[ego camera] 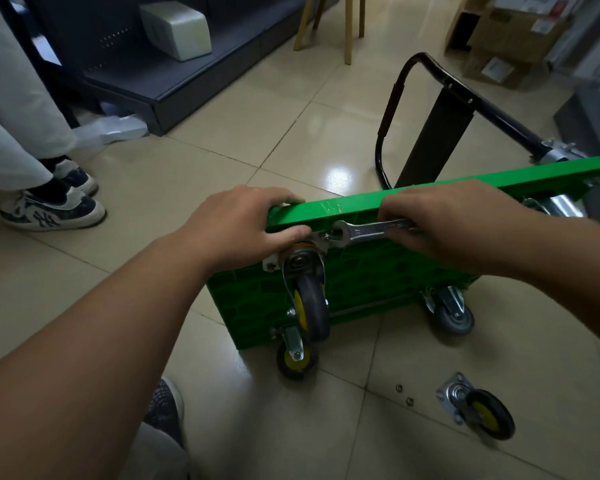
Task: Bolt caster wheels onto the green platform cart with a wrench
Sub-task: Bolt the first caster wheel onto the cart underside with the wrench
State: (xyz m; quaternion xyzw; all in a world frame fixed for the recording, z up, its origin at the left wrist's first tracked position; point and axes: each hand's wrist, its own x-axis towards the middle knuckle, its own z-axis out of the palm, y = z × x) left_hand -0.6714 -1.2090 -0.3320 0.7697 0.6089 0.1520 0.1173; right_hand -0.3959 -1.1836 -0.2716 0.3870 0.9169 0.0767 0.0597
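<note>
On the tiled floor [222, 161]: tightening a caster bolt

The green platform cart [343, 206] stands on its long edge, underside toward the person. The left hand [246, 226] grips its upper corner to steady it. The right hand [465, 230] is closed round the shaft of the wrench [368, 233], whose head sits at the upper caster [310, 306] plate. Next, likely: swing the wrench firmly, then mount the loose caster [478, 410] using the nuts [404, 394] beside it.

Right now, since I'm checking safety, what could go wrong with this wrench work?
The wrench could slip at the caster plate and pinch the left hand gripping beside its head. A pull by the right hand could tip the green cart, standing on edge. The loose nuts on the floor could scatter.
</note>
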